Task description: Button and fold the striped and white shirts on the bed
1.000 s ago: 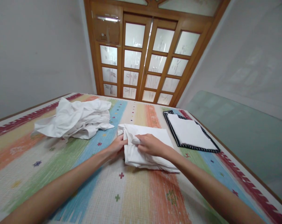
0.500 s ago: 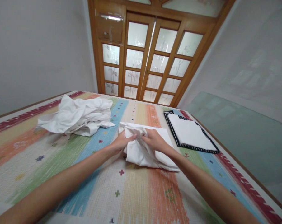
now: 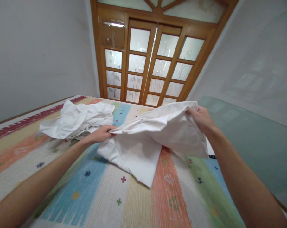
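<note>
A white cloth hangs spread between my two hands above the striped, multicoloured table cover. My left hand grips the cloth's left edge, fingers closed on it. My right hand is raised higher at the right and pinches the cloth's upper right corner. The cloth's lower corner droops down to the table cover. It hides most of the folded white cloth with the dark border behind it; only a sliver of that border shows.
A crumpled heap of white cloth lies at the back left of the table. A wooden door with frosted glass panes stands behind. A glass surface runs along the right side.
Both hands lifted the folded white cloth off the table and pulled apart, opening it out. My right hand rose and went right; my left went slightly left. The view tilted up.
</note>
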Available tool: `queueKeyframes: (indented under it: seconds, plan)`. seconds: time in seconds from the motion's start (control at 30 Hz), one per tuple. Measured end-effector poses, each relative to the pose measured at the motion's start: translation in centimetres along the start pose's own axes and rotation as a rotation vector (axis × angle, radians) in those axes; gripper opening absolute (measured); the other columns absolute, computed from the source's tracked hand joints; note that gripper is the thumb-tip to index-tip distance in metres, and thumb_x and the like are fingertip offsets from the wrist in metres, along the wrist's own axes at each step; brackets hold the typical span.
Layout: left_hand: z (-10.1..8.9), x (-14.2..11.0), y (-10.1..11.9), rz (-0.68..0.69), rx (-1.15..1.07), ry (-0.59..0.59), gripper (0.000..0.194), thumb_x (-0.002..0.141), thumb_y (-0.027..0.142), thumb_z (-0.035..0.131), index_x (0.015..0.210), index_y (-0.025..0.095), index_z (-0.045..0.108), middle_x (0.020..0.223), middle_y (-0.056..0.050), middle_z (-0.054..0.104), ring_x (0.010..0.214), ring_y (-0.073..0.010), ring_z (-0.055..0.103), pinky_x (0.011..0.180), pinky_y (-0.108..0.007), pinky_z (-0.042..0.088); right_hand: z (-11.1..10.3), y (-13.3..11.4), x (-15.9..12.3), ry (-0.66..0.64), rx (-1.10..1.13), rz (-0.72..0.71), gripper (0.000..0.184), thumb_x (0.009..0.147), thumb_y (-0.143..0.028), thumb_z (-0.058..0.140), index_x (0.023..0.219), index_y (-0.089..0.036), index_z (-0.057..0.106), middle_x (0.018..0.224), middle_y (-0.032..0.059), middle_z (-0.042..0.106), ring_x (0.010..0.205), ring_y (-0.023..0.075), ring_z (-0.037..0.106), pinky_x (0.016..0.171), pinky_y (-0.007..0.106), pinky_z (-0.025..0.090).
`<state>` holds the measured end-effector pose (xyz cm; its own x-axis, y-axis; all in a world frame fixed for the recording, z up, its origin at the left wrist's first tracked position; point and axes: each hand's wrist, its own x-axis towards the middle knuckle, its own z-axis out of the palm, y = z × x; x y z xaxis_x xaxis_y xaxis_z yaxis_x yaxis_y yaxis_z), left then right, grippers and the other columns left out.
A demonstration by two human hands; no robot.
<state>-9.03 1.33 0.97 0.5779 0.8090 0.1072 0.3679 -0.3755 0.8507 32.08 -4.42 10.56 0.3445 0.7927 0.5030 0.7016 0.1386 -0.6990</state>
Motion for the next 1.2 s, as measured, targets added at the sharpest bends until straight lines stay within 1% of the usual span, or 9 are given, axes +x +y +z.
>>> queueKeyframes:
  seconds: [0.27, 0.33, 0.43, 0.57, 0.67, 0.8, 0.93, 1.03, 1.2]
  plan:
    - [-1.9, -0.3, 6.5, 0.371, 0.535, 0.743, 0.041, 0.075, 0.012, 0.043, 0.107, 0.018, 0.068, 0.108, -0.007, 0.068, 0.109, -0.0237, 0.058, 0.101, -0.037, 0.042, 2.2, 2.8, 1.5, 0.423, 0.036, -0.119, 0.023, 0.077, -0.037, 0.052, 0.084, -0.017, 0.06, 0.082, 0.0043, 0.064, 0.083, 0.0211, 0.059, 0.072, 0.03, 0.048]
    - [-1.0, -1.5, 7.8, 0.465, 0.608, 0.702, 0.04, 0.075, 0.012, 0.044, 0.107, 0.018, 0.066, 0.104, -0.008, 0.066, 0.104, -0.0236, 0.059, 0.097, -0.037, 0.044, 2.8, 4.2, 2.0, 0.41, 0.067, -0.081, 0.024, 0.076, -0.037, 0.054, 0.087, -0.016, 0.06, 0.084, 0.0043, 0.065, 0.083, 0.0206, 0.06, 0.071, 0.03, 0.049]
    - [1.3, -3.6, 8.4, 0.42, 0.598, 0.323, 0.039, 0.074, 0.014, 0.047, 0.108, 0.02, 0.064, 0.101, -0.008, 0.067, 0.097, -0.0232, 0.061, 0.09, -0.036, 0.047, 3.4, 6.3, 1.9, 0.187, 0.012, 0.131, 0.019, 0.073, -0.032, 0.058, 0.083, -0.016, 0.06, 0.077, 0.0032, 0.064, 0.072, 0.0181, 0.061, 0.062, 0.028, 0.051]
    - [5.9, -6.0, 7.4, 0.202, 0.573, -0.231, 0.052, 0.077, 0.03, 0.059, 0.128, 0.02, 0.054, 0.124, -0.013, 0.062, 0.111, -0.029, 0.06, 0.094, -0.038, 0.045, 4.4, 8.0, -0.8, -0.436, -0.114, 0.557, 0.019, 0.076, -0.035, 0.059, 0.073, -0.016, 0.056, 0.066, 0.006, 0.062, 0.052, 0.0155, 0.057, 0.048, 0.028, 0.049]
    - [9.0, -6.6, 6.2, 0.091, 0.679, -0.419, 0.069, 0.073, 0.054, 0.065, 0.129, 0.016, 0.053, 0.12, -0.019, 0.064, 0.106, -0.035, 0.062, 0.088, -0.041, 0.047, 5.7, 8.4, -4.0, -0.813, 0.022, 0.544, 0.016, 0.074, -0.033, 0.059, 0.072, -0.018, 0.056, 0.068, 0.0058, 0.064, 0.056, 0.0157, 0.059, 0.051, 0.027, 0.051]
    - [11.3, -5.3, 4.6, 0.051, 0.837, -0.377, 0.057, 0.077, 0.054, 0.061, 0.118, 0.014, 0.058, 0.098, -0.02, 0.07, 0.085, -0.0335, 0.068, 0.075, -0.04, 0.049, 7.0, 8.2, -7.4, -0.887, 0.291, 0.392, 0.016, 0.065, -0.028, 0.061, 0.079, -0.021, 0.057, 0.085, 0.0042, 0.067, 0.077, 0.0195, 0.065, 0.071, 0.032, 0.056]
    - [11.2, -3.1, 4.0, 0.111, 0.82, -0.274, 0.024, 0.086, 0.035, 0.05, 0.088, 0.016, 0.065, 0.077, -0.016, 0.069, 0.072, -0.0306, 0.067, 0.069, -0.041, 0.048, 7.3, 7.8, -9.6, -0.89, 0.378, 0.248, 0.062, 0.06, -0.032, 0.075, 0.117, -0.022, 0.053, 0.121, 0.0075, 0.061, 0.112, 0.025, 0.058, 0.097, 0.04, 0.048]
    - [9.2, -1.5, 4.9, 0.097, 0.797, -0.121, 0.029, 0.091, 0.033, 0.042, 0.08, 0.018, 0.064, 0.072, -0.014, 0.068, 0.068, -0.0279, 0.065, 0.068, -0.038, 0.045, 7.3, 7.7, -10.5, -0.85, 0.4, 0.18, 0.085, 0.056, -0.034, 0.082, 0.131, -0.018, 0.044, 0.136, 0.012, 0.052, 0.125, 0.0269, 0.049, 0.106, 0.041, 0.041]
    - [2.4, -0.4, 8.4, -0.047, 0.838, 0.371, 0.038, 0.093, 0.037, 0.034, 0.085, 0.016, 0.064, 0.076, -0.01, 0.068, 0.073, -0.0229, 0.062, 0.068, -0.03, 0.041, 5.5, 7.3, -8.3, -0.837, 0.345, 0.135, 0.083, 0.056, -0.029, 0.08, 0.131, -0.018, 0.048, 0.132, 0.0124, 0.056, 0.119, 0.0276, 0.054, 0.101, 0.041, 0.044]
